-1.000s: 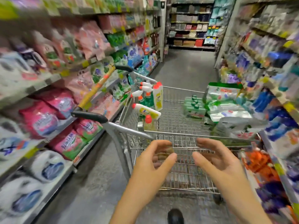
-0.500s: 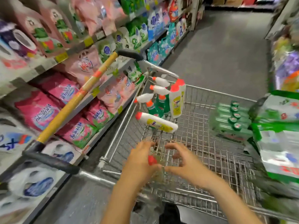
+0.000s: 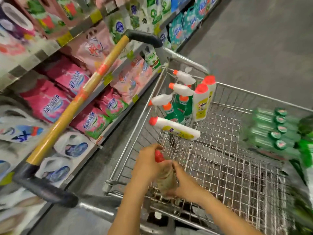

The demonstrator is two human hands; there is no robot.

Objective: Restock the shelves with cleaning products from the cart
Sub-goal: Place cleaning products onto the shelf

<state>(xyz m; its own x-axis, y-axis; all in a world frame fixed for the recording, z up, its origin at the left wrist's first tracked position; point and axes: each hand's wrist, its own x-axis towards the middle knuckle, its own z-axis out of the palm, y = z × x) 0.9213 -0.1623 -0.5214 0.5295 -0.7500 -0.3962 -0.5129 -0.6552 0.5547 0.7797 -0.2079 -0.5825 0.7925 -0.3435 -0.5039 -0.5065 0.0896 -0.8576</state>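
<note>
Between detergent shelves (image 3: 40, 54), inside the silver wire cart (image 3: 220, 150), hands that were open now curl round a clear red-capped plastic bottle (image 3: 166, 181) (left hand (image 3: 148, 167) by the cap, right hand (image 3: 185, 184) lower down). Pick secured, I judge; shelving likely follows.

Red-capped, perhaps clear-bodied bottle (image 3: 166, 181), near upright, just above the wire cart's (image 3: 220, 158) near-left corner.

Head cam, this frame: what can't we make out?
Head view only.
- held bottle: label blurred, and partly covered by the left hand and right hand.
- green bottle pack: motion-blurred, print unreadable.
- green bags: cut off by the right edge.
- shelf price tags: too small and blurred.
</note>
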